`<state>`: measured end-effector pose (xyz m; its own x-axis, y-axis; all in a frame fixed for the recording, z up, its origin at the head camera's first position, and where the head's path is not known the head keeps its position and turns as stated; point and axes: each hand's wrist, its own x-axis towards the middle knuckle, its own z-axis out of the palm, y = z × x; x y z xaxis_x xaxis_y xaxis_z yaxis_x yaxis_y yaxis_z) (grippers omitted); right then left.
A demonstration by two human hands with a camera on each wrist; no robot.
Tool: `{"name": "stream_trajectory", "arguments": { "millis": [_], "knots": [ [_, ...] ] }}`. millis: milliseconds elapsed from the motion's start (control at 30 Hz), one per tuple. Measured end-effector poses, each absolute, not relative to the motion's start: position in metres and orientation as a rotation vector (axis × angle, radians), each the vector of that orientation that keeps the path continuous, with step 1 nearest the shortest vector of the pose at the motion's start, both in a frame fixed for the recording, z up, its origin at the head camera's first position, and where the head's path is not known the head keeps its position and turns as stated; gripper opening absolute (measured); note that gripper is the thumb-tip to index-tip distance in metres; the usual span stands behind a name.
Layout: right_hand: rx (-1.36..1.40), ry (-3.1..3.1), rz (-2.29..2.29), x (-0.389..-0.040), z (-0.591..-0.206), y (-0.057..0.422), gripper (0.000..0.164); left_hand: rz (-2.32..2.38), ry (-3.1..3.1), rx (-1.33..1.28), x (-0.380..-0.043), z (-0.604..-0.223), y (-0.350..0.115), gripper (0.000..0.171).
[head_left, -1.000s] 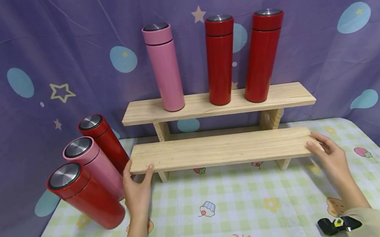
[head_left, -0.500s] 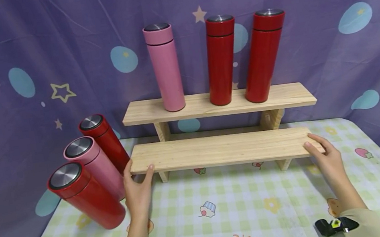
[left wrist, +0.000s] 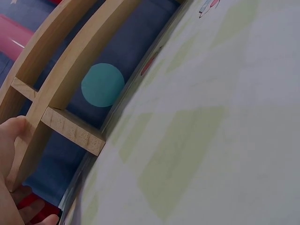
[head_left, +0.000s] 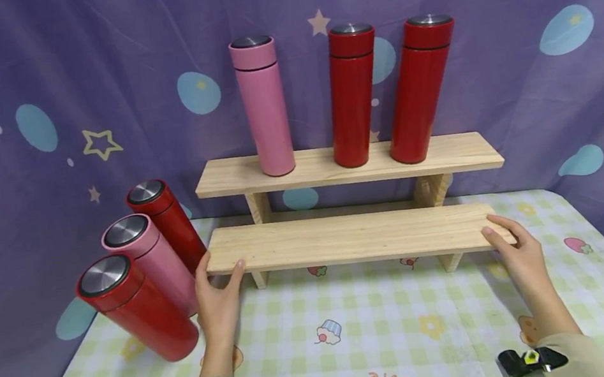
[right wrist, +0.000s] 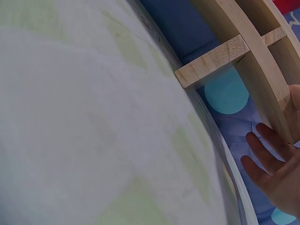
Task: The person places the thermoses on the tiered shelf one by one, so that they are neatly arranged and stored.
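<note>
A two-tier wooden shelf (head_left: 352, 237) stands on the table. My left hand (head_left: 218, 303) grips the left end of its lower board, the thumb on the front edge and the other fingers round the end. My right hand (head_left: 523, 254) holds the right end the same way. In the right wrist view, several fingers (right wrist: 266, 157) spread beneath the board. On the upper board stand a pink thermos (head_left: 265, 116) and two red thermoses, one in the middle (head_left: 354, 104) and one at the right (head_left: 419, 98). Their bases rest on the wood.
Left of my left hand, a front red thermos (head_left: 149, 319), a pink thermos (head_left: 165, 269) and a rear red thermos (head_left: 173, 226) stand in a row, close to the shelf end. A checked cloth (head_left: 383, 312) covers the table. A purple curtain (head_left: 135, 76) hangs behind.
My right hand has shifted slightly left along the board's right end. The left hand keeps its hold. The shelf and thermoses stand as before; the view has moved slightly.
</note>
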<state>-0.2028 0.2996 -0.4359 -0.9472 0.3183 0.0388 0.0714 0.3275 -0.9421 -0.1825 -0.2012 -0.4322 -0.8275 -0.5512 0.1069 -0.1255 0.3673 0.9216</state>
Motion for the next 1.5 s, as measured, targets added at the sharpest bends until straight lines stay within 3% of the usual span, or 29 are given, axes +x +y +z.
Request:
{"name": "stream_trajectory", "arguments": {
  "millis": [767, 1167, 1500],
  "knots": [
    [-0.464, -2.262, 1.839, -0.208, -0.441, 0.305, 0.053, -1.249, -2.359, 0.533, -0.174, -0.417, -0.195, 0.076],
    [-0.466, -2.314, 1.762, -0.207, -0.436, 0.295, 0.056, -1.364, -2.404, 0.272, -0.117, -0.396, -0.201, 0.065],
    [-0.489, -2.324, 1.720, -0.209, -0.436, 0.297, 0.060, -1.342, -2.293, 0.327, -0.060, -0.378, -0.203, 0.058]
  ]
}}
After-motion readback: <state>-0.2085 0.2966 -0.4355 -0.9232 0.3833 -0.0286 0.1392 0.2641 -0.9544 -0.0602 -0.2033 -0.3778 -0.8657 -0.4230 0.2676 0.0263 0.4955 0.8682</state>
